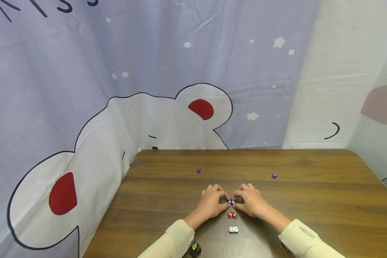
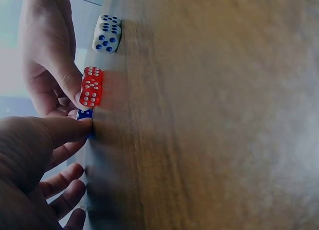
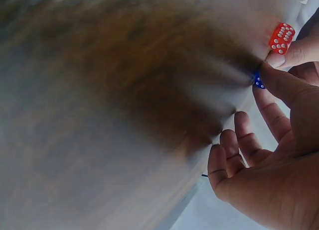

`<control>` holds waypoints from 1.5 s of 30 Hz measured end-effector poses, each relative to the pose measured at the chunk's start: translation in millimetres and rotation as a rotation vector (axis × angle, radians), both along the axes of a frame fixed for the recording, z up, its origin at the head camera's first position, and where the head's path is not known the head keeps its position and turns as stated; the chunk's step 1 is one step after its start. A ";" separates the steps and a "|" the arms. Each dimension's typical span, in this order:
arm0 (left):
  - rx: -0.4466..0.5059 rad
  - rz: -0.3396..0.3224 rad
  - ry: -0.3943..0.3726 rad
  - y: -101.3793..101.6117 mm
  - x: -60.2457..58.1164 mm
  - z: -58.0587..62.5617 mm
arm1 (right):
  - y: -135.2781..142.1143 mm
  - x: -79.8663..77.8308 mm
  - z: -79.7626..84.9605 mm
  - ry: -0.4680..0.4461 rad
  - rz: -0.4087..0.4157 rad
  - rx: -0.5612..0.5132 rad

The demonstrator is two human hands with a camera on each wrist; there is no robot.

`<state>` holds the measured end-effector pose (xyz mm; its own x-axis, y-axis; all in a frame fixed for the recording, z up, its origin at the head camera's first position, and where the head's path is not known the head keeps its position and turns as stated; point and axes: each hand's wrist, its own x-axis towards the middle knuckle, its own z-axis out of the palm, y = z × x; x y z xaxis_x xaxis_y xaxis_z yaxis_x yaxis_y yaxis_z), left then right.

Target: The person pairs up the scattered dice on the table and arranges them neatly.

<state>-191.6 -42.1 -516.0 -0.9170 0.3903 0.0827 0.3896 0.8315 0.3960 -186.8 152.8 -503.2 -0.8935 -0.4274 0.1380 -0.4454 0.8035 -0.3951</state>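
Observation:
Two blue dice sit side by side on the wooden table, between my two hands in the head view. My left hand (image 1: 210,201) pinches the left blue die (image 1: 229,202) between thumb and forefinger. The right blue die (image 1: 233,202) is pinched the same way by my right hand (image 1: 251,200). Just nearer to me lies a pair of red dice (image 1: 232,215), touching each other, and below them a pair of white dice (image 1: 233,229). Blue pips mark the white dice (image 2: 106,38) in the left wrist view. Fingers cover much of the blue die (image 3: 259,80) in the right wrist view.
Farther back on the table (image 1: 167,161) lie two single blue dice, one at the left (image 1: 199,171) and one at the right (image 1: 274,176). A printed curtain (image 1: 161,64) hangs behind the table's back edge.

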 end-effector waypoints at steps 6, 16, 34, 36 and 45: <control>0.012 0.000 -0.020 0.6 -0.1 2.0 | 0.2 -0.4 -0.9 0.009 0.000 -0.007; 0.022 -0.014 -0.028 -3.7 -4.4 2.0 | 0.4 0.4 0.0 -0.005 -0.006 -0.009; 0.119 0.072 -0.029 -38.5 -41.9 32.9 | 0.9 0.3 0.4 -0.013 -0.005 -0.023; 0.117 0.085 -0.036 -43.9 -47.8 34.6 | 0.6 0.6 0.6 -0.019 -0.008 -0.022; 0.123 0.175 -0.033 -70.5 -76.9 31.1 | 0.0 0.8 0.5 -0.025 -0.014 -0.015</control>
<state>-268.5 -112.6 -484.9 -0.9728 0.2138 0.0888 0.2289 0.8298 0.5090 -186.0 152.7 -502.7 -0.9024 -0.4133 0.1220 -0.4243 0.8031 -0.4183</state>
